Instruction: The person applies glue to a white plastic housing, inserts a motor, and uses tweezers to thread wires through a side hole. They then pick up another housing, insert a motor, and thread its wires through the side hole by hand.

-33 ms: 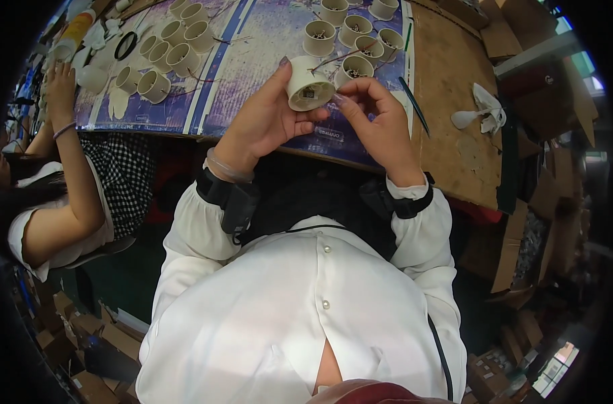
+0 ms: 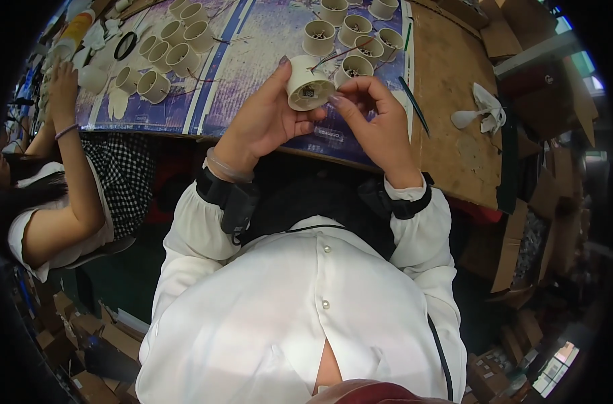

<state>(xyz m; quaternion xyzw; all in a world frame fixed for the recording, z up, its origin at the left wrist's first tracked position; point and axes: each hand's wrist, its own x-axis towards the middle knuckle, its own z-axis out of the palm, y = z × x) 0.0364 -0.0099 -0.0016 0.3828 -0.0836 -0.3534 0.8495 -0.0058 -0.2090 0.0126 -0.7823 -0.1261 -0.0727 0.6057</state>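
Over the table's front edge my left hand (image 2: pixel 256 124) is closed around a white cup-shaped housing (image 2: pixel 305 73), tipped so its open end faces me. Inside it a small dark square part (image 2: pixel 308 93) shows. Thin red and dark wires (image 2: pixel 330 59) come off its far side. At the right of the rim is my right hand (image 2: pixel 377 118), thumb and forefinger pinched close together. Whatever lies between those fingertips, if anything, is too small to make out.
Several similar white cups (image 2: pixel 318 37) with dark bits inside stand just beyond my hands; another group (image 2: pixel 183 59) is at the left. A dark green pen-like stick (image 2: pixel 414 106) and a white bulb-shaped object (image 2: pixel 463 120) lie at the right. A co-worker's hand (image 2: pixel 62 84) is at far left.
The white housing has turned slightly in my left hand, so the dark square inside shows more plainly. My right fingertips have shifted a little.
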